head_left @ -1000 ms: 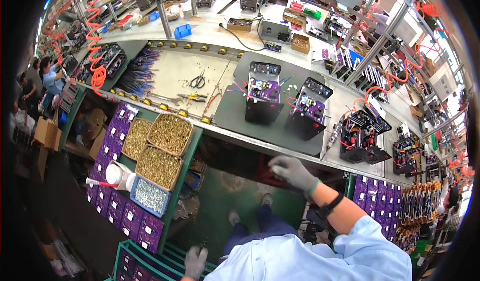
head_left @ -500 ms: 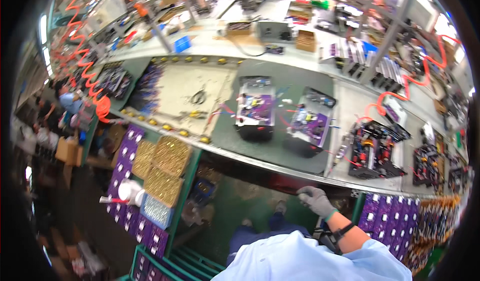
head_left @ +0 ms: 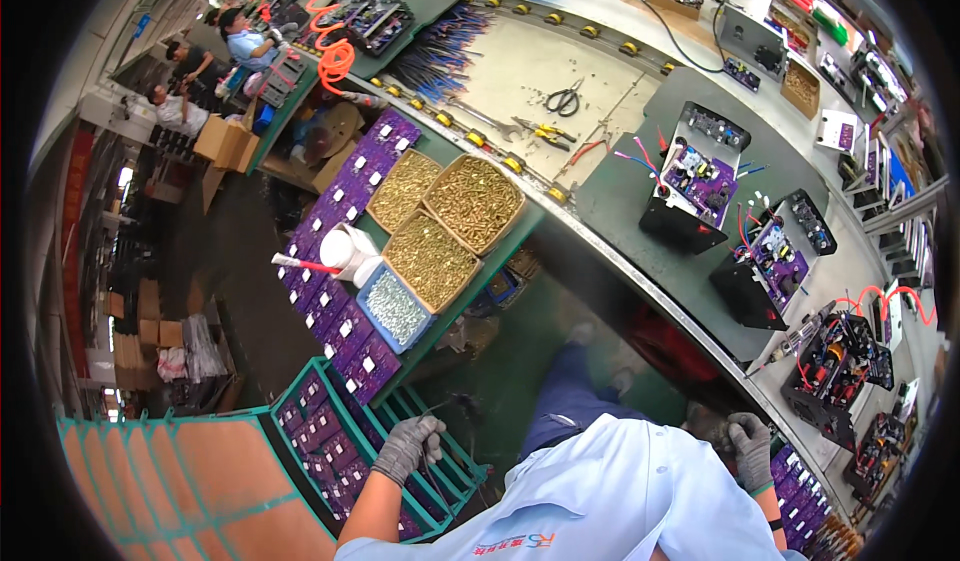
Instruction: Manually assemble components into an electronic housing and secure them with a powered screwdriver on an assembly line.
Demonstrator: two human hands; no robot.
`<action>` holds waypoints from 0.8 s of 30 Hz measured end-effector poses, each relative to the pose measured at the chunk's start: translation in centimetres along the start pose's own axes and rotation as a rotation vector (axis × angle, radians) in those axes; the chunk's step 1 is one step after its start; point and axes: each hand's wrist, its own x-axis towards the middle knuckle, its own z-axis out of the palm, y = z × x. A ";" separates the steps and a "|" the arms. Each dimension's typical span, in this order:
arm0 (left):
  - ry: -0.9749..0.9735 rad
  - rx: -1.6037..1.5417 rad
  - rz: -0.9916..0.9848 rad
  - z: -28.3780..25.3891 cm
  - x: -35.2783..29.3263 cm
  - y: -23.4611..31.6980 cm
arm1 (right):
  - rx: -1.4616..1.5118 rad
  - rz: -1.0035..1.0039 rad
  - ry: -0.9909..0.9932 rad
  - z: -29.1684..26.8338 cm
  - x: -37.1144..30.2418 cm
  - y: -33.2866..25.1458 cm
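Observation:
My left hand (head_left: 412, 447), in a grey glove, is held beside the teal crate (head_left: 300, 391) with purple circuit boards in it. Its fingers are curled in, and a thin dark strand shows just below them; whether they grip it I cannot tell. On the other side of my body, my right hand (head_left: 749, 449), gloved too, hangs near the bench's front edge. Its fingers are bent closed, and the palm is hidden. Close to it lie rows of purple circuit boards (head_left: 797, 496).
Left of me, bins of brass-coloured screws (head_left: 475, 201) and a blue bin of silver screws (head_left: 394, 307) stand by a white tub (head_left: 345, 248). Opened black device housings (head_left: 690, 219) and yellow-handled pliers (head_left: 545, 133) lie on the bench. An orange coiled hose (head_left: 338, 61) hangs farther off; people sit beyond.
My view has turned left, so the bench has swung to the right and the teal crate shows more fully. My left hand has come into view; my right hand sits lower, by the bench edge.

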 end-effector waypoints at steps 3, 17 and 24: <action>-0.198 0.051 0.075 3.2 1.7 6.3 | -0.113 -0.116 0.020 2.9 -0.1 -5.0; -0.612 0.580 0.418 12.8 -1.9 24.6 | -0.576 -0.365 -0.927 28.6 6.0 -21.9; -0.225 0.286 0.273 8.5 3.2 19.1 | -0.494 -0.351 -1.010 31.3 6.4 -21.9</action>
